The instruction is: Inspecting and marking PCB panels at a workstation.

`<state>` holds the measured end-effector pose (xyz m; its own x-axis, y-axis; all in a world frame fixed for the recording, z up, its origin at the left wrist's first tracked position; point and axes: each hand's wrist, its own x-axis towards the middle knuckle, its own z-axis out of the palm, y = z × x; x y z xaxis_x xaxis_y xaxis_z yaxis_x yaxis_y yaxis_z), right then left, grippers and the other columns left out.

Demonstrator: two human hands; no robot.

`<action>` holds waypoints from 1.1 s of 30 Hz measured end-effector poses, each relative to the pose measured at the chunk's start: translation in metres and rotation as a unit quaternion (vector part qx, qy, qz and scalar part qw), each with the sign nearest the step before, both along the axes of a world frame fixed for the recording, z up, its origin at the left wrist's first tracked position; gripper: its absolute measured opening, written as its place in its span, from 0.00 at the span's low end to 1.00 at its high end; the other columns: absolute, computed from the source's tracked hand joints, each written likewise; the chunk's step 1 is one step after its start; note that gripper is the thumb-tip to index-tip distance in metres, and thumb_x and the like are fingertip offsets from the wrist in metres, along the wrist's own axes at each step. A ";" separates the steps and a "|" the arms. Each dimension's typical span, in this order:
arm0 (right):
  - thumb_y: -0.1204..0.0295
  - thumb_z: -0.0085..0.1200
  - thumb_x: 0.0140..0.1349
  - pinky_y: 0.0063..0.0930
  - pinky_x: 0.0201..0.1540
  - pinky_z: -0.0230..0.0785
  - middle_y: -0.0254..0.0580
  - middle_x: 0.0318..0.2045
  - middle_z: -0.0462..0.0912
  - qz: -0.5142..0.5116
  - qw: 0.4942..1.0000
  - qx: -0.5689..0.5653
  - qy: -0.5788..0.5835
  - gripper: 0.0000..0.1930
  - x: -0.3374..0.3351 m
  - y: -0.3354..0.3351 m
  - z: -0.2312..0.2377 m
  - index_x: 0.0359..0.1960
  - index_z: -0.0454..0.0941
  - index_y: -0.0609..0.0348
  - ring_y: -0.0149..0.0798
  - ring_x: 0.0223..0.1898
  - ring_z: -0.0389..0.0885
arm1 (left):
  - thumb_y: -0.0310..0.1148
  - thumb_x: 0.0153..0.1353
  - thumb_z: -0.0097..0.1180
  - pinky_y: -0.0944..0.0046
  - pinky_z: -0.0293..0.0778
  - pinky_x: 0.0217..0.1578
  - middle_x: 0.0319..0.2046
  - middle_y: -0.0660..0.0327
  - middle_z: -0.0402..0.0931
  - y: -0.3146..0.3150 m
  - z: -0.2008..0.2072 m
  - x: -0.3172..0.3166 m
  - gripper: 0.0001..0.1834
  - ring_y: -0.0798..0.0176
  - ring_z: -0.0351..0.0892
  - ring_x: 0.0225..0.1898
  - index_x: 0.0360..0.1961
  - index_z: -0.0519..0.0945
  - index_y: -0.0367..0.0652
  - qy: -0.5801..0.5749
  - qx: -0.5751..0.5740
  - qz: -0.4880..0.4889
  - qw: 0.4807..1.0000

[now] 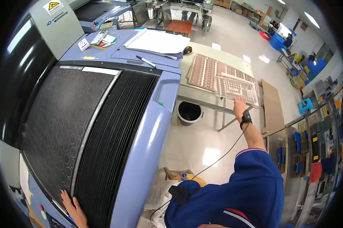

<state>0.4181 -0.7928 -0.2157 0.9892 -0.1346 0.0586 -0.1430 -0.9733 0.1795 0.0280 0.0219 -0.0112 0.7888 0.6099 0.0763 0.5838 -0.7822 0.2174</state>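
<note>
My left hand (pixel 73 209) rests with its fingers stretched out on the near edge of a black machine bed (pixel 65 110) marked with faint rings, close to the ribbed black bellows cover (pixel 114 148). Out to the right, my right hand (pixel 239 108) grips the near edge of a thin brown sheet (pixel 235 87) with rows of cut-outs. That sheet lies over other patterned brown sheets (pixel 205 72) on a pale table (pixel 245 65). The undersides of my right fingers are hidden. A black device with a cable is strapped to my right wrist.
White papers (pixel 156 41), a pen (pixel 145 61) and small boxes (pixel 99 37) lie on the machine's blue top. A tape measure (pixel 187 49) sits at the table's corner. Below stands a bin (pixel 189 114); a brown board (pixel 272 106) and shelving (pixel 308 148) are at the right.
</note>
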 end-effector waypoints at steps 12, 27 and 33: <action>0.77 0.48 0.61 0.52 0.65 0.62 0.49 0.43 0.84 0.107 0.970 -0.068 -0.208 0.13 -0.004 0.027 0.029 0.46 0.79 0.60 0.53 0.52 0.79 | 0.48 0.75 0.40 0.49 0.41 0.76 0.74 0.50 0.56 0.002 -0.005 -0.001 0.32 0.50 0.48 0.77 0.73 0.61 0.38 0.003 0.011 0.006 1.000; 0.74 0.50 0.73 0.32 0.41 0.88 0.41 0.41 0.85 0.240 0.397 0.845 -0.266 0.08 -0.115 0.300 0.277 0.48 0.74 0.65 0.34 0.37 0.87 | 0.39 0.72 0.49 0.50 0.43 0.75 0.73 0.49 0.59 0.002 0.000 -0.009 0.29 0.49 0.52 0.76 0.70 0.65 0.37 -0.032 0.016 -0.040 0.999; 0.73 0.50 0.73 0.35 0.40 0.89 0.40 0.43 0.85 0.339 0.268 0.900 -0.063 0.09 -0.150 0.417 0.300 0.50 0.75 0.64 0.34 0.39 0.88 | 0.44 0.69 0.53 0.47 0.47 0.74 0.71 0.44 0.60 0.001 -0.003 -0.006 0.32 0.44 0.54 0.74 0.68 0.67 0.35 -0.069 -0.022 -0.055 0.996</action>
